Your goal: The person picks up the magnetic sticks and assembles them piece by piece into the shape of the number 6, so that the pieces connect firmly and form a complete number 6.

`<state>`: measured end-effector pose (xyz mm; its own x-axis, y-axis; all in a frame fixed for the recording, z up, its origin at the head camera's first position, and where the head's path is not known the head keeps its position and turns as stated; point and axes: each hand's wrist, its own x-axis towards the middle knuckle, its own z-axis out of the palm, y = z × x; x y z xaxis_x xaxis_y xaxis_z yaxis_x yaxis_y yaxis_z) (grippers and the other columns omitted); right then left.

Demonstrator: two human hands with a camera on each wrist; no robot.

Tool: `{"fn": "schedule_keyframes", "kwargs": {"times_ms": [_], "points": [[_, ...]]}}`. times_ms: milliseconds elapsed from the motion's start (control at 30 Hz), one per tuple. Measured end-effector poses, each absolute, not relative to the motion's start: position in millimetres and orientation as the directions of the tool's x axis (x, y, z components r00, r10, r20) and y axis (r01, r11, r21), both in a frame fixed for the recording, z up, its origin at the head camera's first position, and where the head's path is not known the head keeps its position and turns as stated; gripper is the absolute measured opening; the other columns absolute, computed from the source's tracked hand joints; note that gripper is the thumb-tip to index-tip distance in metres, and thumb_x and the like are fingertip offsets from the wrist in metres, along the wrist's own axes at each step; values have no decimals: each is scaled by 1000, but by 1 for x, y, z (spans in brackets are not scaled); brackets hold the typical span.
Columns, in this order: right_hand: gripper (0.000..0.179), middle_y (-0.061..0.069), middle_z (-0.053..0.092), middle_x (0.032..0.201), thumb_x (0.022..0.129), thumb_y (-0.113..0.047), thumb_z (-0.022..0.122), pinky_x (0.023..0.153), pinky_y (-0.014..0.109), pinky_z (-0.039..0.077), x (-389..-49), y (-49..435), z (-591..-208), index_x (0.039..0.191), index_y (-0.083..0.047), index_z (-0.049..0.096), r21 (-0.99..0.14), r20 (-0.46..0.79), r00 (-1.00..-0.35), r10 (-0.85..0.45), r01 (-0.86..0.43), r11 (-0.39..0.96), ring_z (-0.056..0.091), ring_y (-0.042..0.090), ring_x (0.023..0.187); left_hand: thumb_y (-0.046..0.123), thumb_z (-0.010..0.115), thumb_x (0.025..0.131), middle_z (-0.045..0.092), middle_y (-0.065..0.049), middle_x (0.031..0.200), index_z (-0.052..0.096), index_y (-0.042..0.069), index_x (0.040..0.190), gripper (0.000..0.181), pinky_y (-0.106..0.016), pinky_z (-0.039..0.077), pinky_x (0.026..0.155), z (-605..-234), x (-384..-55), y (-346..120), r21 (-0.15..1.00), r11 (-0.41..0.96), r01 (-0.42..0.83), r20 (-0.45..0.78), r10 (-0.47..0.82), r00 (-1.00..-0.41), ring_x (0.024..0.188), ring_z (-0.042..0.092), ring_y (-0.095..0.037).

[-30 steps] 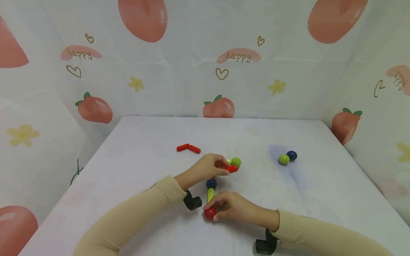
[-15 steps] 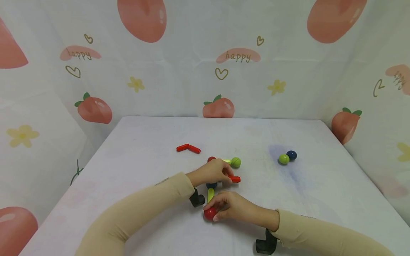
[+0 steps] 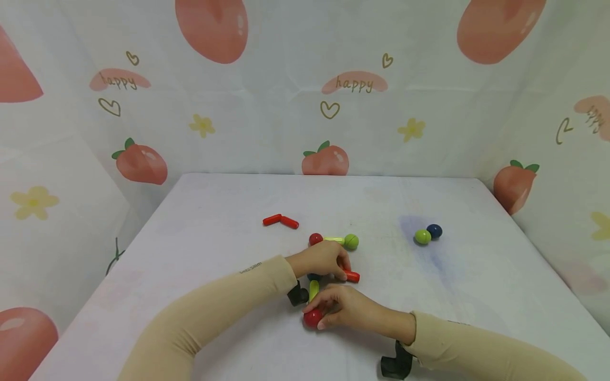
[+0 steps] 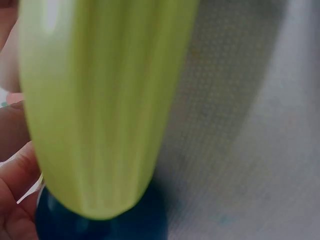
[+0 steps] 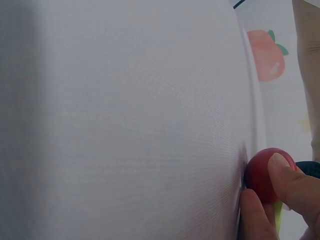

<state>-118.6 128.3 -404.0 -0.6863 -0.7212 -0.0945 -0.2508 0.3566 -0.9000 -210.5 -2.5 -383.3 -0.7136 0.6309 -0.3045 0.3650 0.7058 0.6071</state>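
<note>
In the head view my left hand pinches a short red rod, whose free end points right. Under its wrist a dark blue ball peeks out, joined in line with a yellow-green rod. That rod runs toward a red ball, which my right hand holds between thumb and fingers. The left wrist view is mostly filled by the ribbed yellow-green rod and the blue ball at its end. Thumb and fingertips grip the red ball in the right wrist view.
Behind my left hand lie another red ball, a yellow-green rod and a green ball in a row. Two red rods rest farther back left. A green ball and a blue ball sit together at right.
My left hand has moved toward me and slightly right with the red rod, uncovering the red ball at the back. My right hand stays on its red ball.
</note>
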Motion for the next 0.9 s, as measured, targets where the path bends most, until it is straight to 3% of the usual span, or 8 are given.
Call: {"fn": "schedule_keyframes", "kwargs": {"times_ms": [367,900], "points": [[31,10,72,118,87,-5,79,87,16,52,-118,129,-404,117,-6,75,-902,-103,-693,-713,-238,362,58,-7,99,10,80,87,71,2,83,78,9,97,11,-15,42,66,-379,-210,-3,610,705,361,-309,631,-711,74,52,-6],[31,7,70,114,86,-5,79,85,14,51,-118,127,-401,117,-10,76,-899,-172,-713,-680,-169,405,60,-1,96,24,69,98,72,0,118,74,15,115,19,-34,56,96,-336,-209,-43,688,677,263,-245,558,-793,107,64,-17]]}}
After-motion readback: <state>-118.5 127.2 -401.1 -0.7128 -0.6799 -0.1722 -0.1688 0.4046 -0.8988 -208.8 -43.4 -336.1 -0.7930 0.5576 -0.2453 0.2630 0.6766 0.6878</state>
